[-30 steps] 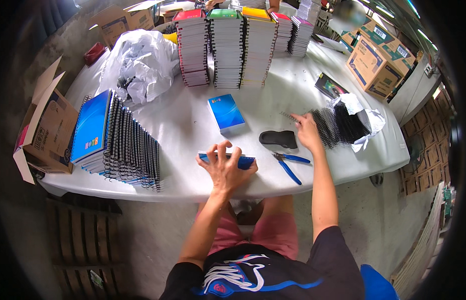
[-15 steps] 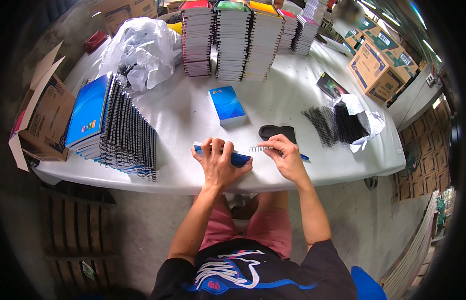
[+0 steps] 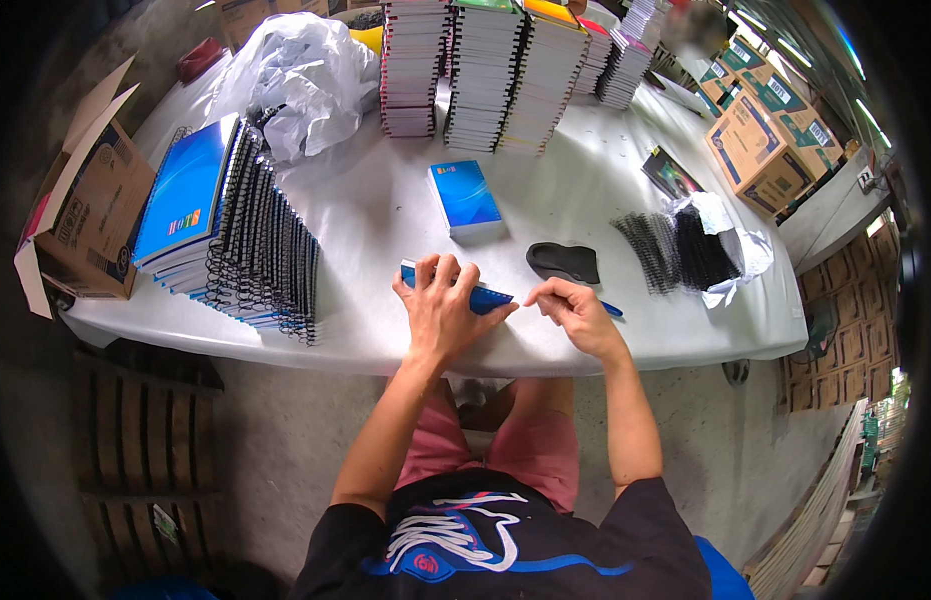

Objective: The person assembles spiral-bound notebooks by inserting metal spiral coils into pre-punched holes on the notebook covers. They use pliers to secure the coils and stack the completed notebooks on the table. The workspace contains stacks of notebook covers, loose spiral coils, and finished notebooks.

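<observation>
At the centre of the frame the left hand (image 3: 442, 305) lies flat, fingers spread, pressing down on a blue pad (image 3: 482, 296) at the near edge of the white bench (image 3: 385, 215). The right hand (image 3: 575, 312) sits just beside it to the right, fingers pinched together at the pad's right end; whatever it pinches is too small to make out. A blue handle (image 3: 611, 310) pokes out from behind that hand.

Just above the right hand lies a flat black piece (image 3: 563, 262). Above the left hand, a small stack of blue pads (image 3: 465, 199) rests apart on the bench. At the left of the frame, a fanned row of spiral notebooks (image 3: 235, 235) leans along the bench, with an open carton (image 3: 90, 215) further left. At right centre, black coils (image 3: 675, 250) spill from a white bag (image 3: 730, 250). Tall notebook stacks (image 3: 485, 75) stand at the upper middle, crumpled plastic (image 3: 300, 75) at the upper left, and boxes (image 3: 770, 140) at the upper right.
</observation>
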The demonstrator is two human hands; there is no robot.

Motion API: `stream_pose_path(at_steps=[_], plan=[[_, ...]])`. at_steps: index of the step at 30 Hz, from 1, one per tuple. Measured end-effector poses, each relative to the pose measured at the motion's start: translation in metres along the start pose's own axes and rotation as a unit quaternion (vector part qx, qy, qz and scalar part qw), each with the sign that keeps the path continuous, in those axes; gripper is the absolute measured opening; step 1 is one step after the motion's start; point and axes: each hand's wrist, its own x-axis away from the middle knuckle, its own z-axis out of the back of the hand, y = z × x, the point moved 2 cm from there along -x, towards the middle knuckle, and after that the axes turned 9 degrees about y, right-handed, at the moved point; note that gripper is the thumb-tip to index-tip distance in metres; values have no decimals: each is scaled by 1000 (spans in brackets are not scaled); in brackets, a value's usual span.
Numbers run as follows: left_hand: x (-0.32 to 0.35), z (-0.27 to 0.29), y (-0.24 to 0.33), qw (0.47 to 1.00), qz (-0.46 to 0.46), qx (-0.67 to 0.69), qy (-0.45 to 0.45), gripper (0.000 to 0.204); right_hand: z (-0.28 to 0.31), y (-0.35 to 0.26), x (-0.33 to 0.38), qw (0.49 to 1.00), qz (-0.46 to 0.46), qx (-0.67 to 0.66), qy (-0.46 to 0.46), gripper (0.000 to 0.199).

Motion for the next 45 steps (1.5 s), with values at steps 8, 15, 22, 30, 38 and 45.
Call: stream_pose_path(at_steps=[8,15,22,30,38,45], plan=[[0,-10,1,1000,-24,11,17,54,-18,30,1,880,174,380,226,20],[9,4,-5,999,-45,-9,17,54,39,12,70,798,222,180,531,19],[-6,-5,0,999,-38,-3,-20,55,-61,169,149,867,35,494,55,36],[7,-2,-2,999,-27,-8,18,52,-17,59,127,907,-177,101,-369,43],[14,-10,4,997,-70,36,15,56,183,93,-1,826,-62,464,314,56],[12,-3,5,998,-52,12,27,55,170,115,-41,702,-180,634,271,38]])
